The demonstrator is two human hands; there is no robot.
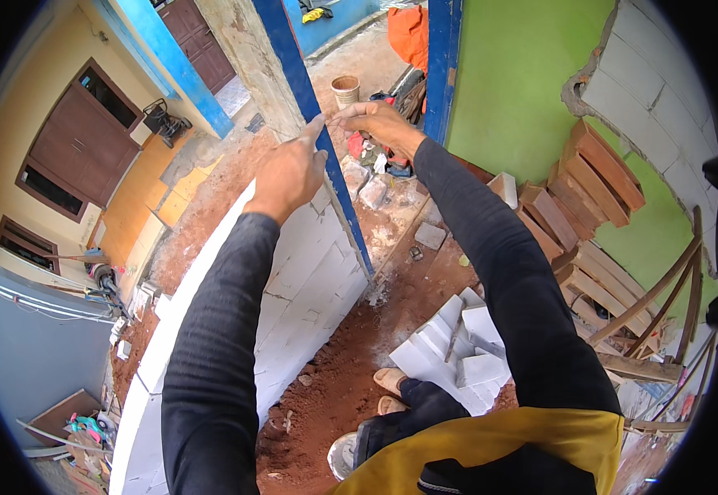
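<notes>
My left hand [289, 172] is raised at a blue door post [344, 186], its index finger pointing up against the post and its other fingers curled under. Just to the right, my right hand [382, 125] reaches across the door opening, with its thumb and fingers drawn together toward the left fingertip. Anything small between the fingers of either hand is too fine to make out. Below my left hand runs a white block wall [313, 276], meeting the post at its end. Bare, rough plaster [247, 62] covers the strip left of the post.
White blocks [437, 342] lie by my feet on reddish soil [326, 412]. Wooden frames [569, 206] and curved strips [660, 289] lean at a green wall [524, 74] on the right. Through the opening stand a bucket [346, 91] and an orange cloth [409, 37].
</notes>
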